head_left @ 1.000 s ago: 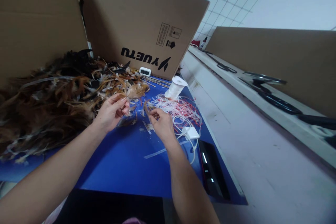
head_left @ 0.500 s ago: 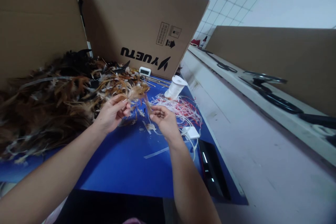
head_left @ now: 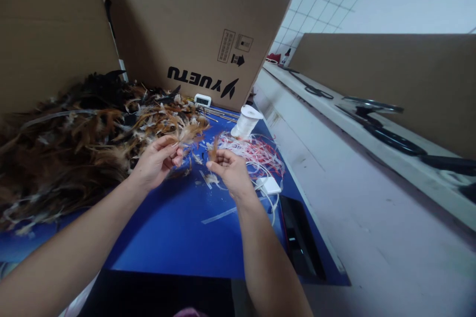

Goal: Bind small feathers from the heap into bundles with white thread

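My left hand (head_left: 160, 160) is closed in a pinch on a small bunch of light brown feathers (head_left: 189, 132), which fan out to the right of its fingertips. Opposite it, my right hand (head_left: 229, 168) pinches a single brown feather (head_left: 214, 147) that stands nearly upright above the thumb. A gap separates the two hands. Behind and to the left spreads a large heap of brown, black and white feathers (head_left: 92, 138). A few white feather scraps (head_left: 211, 178) lie on the blue table (head_left: 174, 237) between and below the hands.
Right of my hands are a white spool (head_left: 247, 121), tangled white and red strips (head_left: 256, 154), a white adapter (head_left: 269, 185) and a glossy black object (head_left: 302, 237). An upright cardboard box (head_left: 193, 20) stands behind. Scissors (head_left: 319, 92) lie on the right ledge (head_left: 357, 131).
The feather in my right hand has turned more upright, its tip moving from leaning left to pointing up. My left hand keeps its bunch nearly in place. The view has shifted slightly.
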The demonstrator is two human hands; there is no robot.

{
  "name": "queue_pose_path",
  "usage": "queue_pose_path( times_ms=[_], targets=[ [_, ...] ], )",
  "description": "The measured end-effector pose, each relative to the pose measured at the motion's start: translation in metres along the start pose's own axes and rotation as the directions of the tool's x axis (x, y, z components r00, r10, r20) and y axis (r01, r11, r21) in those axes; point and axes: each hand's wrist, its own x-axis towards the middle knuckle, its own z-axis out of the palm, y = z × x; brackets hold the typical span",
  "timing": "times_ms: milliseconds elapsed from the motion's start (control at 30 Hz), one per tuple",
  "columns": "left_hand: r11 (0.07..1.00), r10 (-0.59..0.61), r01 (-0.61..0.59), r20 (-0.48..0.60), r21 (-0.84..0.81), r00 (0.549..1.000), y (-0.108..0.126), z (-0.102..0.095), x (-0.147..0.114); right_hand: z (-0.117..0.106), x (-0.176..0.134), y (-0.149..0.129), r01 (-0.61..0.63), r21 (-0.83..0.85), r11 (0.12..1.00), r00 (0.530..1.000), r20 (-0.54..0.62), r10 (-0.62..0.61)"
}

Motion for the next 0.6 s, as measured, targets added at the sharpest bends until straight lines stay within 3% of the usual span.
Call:
queue_pose_path(
  times_ms=[267, 600],
  targets=[
    [1.0, 0.002, -0.002, 0.017, 0.006, 1.0, -0.0001, 0.0007, -0.0006, 0.0033, -0.0035, -0.0018, -0.083, 0.032, 0.996, 0.991, 0.105, 0.079],
    [0.998, -0.058, 0.058, 0.023, 0.0, 0.998, -0.0048, 0.0029, -0.0012, 0.0067, -0.0034, -0.0012, -0.142, 0.064, 0.988, 0.985, 0.112, 0.135]
  ],
)
